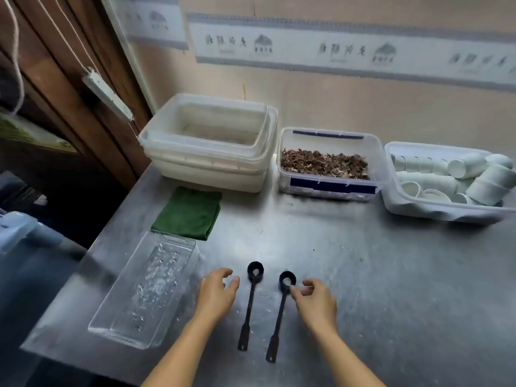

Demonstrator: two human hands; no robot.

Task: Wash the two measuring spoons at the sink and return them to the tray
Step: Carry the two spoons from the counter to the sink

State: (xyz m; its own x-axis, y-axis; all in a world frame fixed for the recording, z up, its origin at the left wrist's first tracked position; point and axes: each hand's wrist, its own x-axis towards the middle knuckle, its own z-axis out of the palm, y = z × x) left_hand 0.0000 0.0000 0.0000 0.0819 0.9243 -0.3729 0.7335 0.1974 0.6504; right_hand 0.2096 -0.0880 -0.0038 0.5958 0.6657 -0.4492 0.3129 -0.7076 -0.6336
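Observation:
Two black long-handled measuring spoons lie side by side on the steel table, bowls pointing away from me. The left spoon (250,303) and the right spoon (280,314) both hold a little white residue. My left hand (216,296) hovers just left of the left spoon, fingers apart, holding nothing. Just right of the right spoon's bowl is my right hand (315,301), its fingertips curled close to the rim; I cannot tell if they touch it. A clear plastic tray (117,328) lies to the left, wet inside. No sink is in view.
A folded green cloth (188,212) lies behind the tray. At the back stand stacked white tubs (206,160), a clear box of brown dried pieces (329,188) and a bin of white cups (413,203). The table edge (69,277) drops off at left.

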